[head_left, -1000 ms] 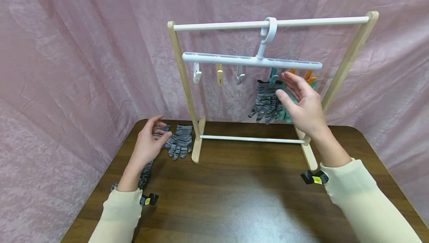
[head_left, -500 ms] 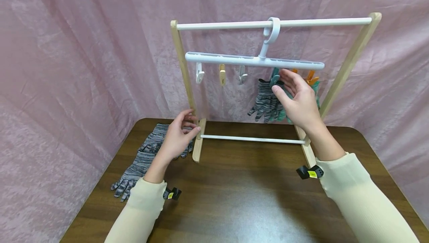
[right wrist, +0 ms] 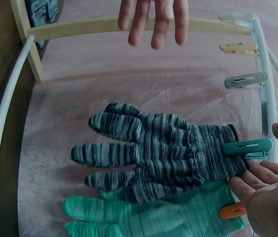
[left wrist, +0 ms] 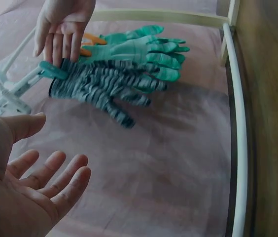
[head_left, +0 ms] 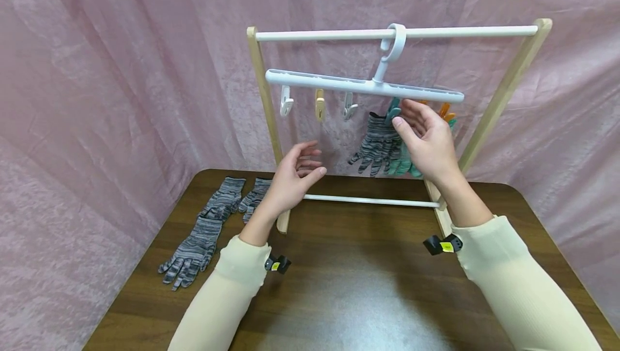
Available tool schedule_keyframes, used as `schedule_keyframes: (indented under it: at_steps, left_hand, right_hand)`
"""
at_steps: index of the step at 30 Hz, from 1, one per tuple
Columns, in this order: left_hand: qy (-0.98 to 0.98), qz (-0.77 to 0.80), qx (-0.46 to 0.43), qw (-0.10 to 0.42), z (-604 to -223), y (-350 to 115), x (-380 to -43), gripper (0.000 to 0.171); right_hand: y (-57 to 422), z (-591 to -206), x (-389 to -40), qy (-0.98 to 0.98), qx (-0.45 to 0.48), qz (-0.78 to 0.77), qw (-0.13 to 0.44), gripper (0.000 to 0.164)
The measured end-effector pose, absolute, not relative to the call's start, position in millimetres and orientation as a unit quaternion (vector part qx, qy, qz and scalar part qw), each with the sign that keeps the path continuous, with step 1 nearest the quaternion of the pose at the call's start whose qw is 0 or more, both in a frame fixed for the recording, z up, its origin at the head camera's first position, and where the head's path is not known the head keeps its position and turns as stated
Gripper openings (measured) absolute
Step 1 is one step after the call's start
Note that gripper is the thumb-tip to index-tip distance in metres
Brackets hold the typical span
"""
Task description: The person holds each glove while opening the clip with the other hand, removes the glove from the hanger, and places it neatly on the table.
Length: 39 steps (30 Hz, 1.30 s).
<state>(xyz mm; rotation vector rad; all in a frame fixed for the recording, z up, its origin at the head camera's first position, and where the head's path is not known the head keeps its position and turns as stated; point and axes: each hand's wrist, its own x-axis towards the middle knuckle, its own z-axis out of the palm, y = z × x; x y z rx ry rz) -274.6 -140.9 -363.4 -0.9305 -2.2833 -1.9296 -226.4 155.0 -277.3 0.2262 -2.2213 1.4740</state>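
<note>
A grey-and-black striped knit glove [head_left: 377, 141] hangs by its cuff from a teal clip [right wrist: 247, 147] on a white hanger [head_left: 329, 82]. My right hand [head_left: 430, 146] is at that clip, its fingertips right at the cuff edge and its thumb standing apart in the right wrist view. My left hand [head_left: 294, 178] is in the air before the rack's left post, fingers loosely bent and holding nothing. Green gloves [left wrist: 129, 52] hang from orange clips [right wrist: 233, 211] beside the striped one, partly hidden by my right hand in the head view.
The hanger hooks over the top rail [head_left: 324, 35] of a wooden rack. White [head_left: 286, 102], yellow [head_left: 320, 105] and grey clips [head_left: 349, 106] hang on its left half. More striped gloves [head_left: 196, 246] lie on the table's left side. A pink curtain [head_left: 121, 71] stands behind.
My left hand has moved right and up, from over the striped gloves on the table to the rack's left post. My right hand shifted slightly left, and the hanger tilted with its left end higher.
</note>
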Motion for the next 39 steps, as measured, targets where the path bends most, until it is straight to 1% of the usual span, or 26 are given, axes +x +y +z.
schedule_keyframes:
  at_steps: [7, 12, 21, 31, 39]
  left_hand:
    - [-0.724, -0.619, -0.303, 0.008, -360.2, -113.1, -284.5, 0.063]
    - [-0.713, -0.624, -0.321, 0.007, -356.4, -91.7, -291.6, 0.064]
    - [-0.704, -0.621, -0.344, -0.021, -349.1, -60.6, -294.5, 0.063]
    - [-0.732, -0.599, -0.323, -0.017, -348.0, -37.8, -296.8, 0.057]
    - [-0.746, -0.589, -0.309, 0.001, -347.4, -32.6, -292.3, 0.044]
  right_hand:
    - [154.5, -276.5, -227.9, -0.812, 0.073, 0.534, 0.226, 0.055]
    - [154.4, -277.6, -230.1, -0.813, 0.062, 0.533, 0.228, 0.054]
    - [155.5, -279.7, -232.1, -0.810, 0.049, 0.536, 0.231, 0.055]
    - [153.3, -281.6, -233.3, -0.805, 0.044, 0.547, 0.227, 0.055]
    - [146.0, -283.6, -236.2, -0.790, 0.045, 0.564, 0.237, 0.053]
